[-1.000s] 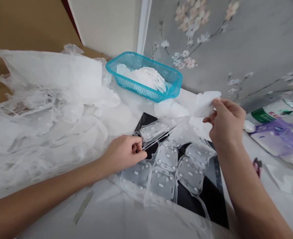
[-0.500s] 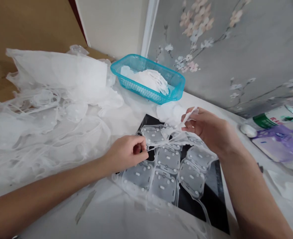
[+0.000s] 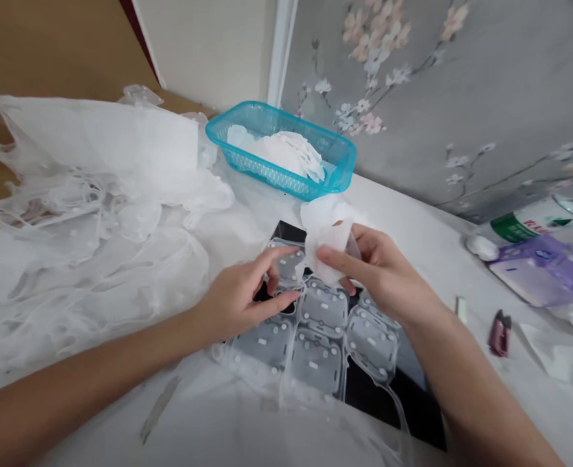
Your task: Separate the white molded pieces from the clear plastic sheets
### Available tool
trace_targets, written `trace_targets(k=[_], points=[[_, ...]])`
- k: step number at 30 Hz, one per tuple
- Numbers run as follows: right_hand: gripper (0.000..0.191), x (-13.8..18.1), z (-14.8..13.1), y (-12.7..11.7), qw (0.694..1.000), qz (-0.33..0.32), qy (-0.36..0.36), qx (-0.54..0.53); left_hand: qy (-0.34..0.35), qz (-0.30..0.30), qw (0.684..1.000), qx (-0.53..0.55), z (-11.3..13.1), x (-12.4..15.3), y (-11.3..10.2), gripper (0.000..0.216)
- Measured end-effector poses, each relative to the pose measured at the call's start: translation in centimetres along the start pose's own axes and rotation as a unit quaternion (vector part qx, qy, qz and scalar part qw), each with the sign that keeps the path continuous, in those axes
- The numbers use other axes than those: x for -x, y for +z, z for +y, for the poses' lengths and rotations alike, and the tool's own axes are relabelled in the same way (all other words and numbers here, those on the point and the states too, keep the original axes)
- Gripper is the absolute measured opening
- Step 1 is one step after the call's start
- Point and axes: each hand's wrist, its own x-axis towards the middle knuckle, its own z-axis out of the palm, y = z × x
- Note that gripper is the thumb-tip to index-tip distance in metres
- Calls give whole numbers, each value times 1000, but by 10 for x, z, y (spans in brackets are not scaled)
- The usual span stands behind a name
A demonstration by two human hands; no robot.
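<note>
My right hand (image 3: 388, 275) is closed around a few thin, whitish translucent pieces (image 3: 334, 241), thumb pressed on the front face. My left hand (image 3: 238, 295) hovers just left of them, thumb and fingers apart, with nothing visible between them. Below both hands, a clear rubbery sheet of joined rounded-square pads (image 3: 324, 308) with small holes and slots lies over a black board (image 3: 417, 408). Part of the sheet is hidden behind my hands. Just beyond my right hand, a small stack of white pieces (image 3: 318, 211) rests on the table.
A blue plastic basket (image 3: 352, 165) holding white pieces stands at the back. On the left lies a big heap of translucent scraps (image 3: 96, 240). To the right are a pinkish-red clipper-like tool (image 3: 499, 334), a purple packet (image 3: 539, 259) and a green-and-white container (image 3: 524, 224).
My left hand's fingers have opened from a pinch on the thin strands. My right hand has turned and moved left, bringing the whitish pieces together flat; the stretched strands no longer show.
</note>
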Motion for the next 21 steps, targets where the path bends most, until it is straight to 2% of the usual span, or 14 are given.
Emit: trace_targets(k=[2, 4, 6, 10, 13, 14, 17, 19, 21], points=[[25, 2, -2, 7, 999, -43, 10, -17, 28, -38, 998, -35, -1, 0, 0, 34], [25, 2, -2, 11, 997, -68, 18, -33, 55, -35, 996, -65, -3, 0, 2, 20], [24, 2, -1, 13, 997, -62, 20, -44, 74, -12, 994, -80, -4, 0, 4, 18], [24, -2, 4, 14, 997, 49, 12, -52, 50, -2, 997, -63, -4, -1, 4, 22], [24, -7, 6, 6, 983, 179, 10, -52, 21, -14, 998, -61, -3, 0, 2, 22], [22, -9, 7, -1, 969, 241, -5, -49, 25, -21, 997, -74, -4, 0, 2, 21], [17, -16, 13, -28, 904, 418, -84, 18, 40, -39, 994, -96, -4, 2, 4, 19], [21, -21, 21, -47, 885, 439, -102, 115, 25, -32, 997, -68, -4, 3, 5, 18], [24, -25, 31, -59, 903, 374, -66, 201, 8, -22, 1000, -17, -2, 4, 5, 18]])
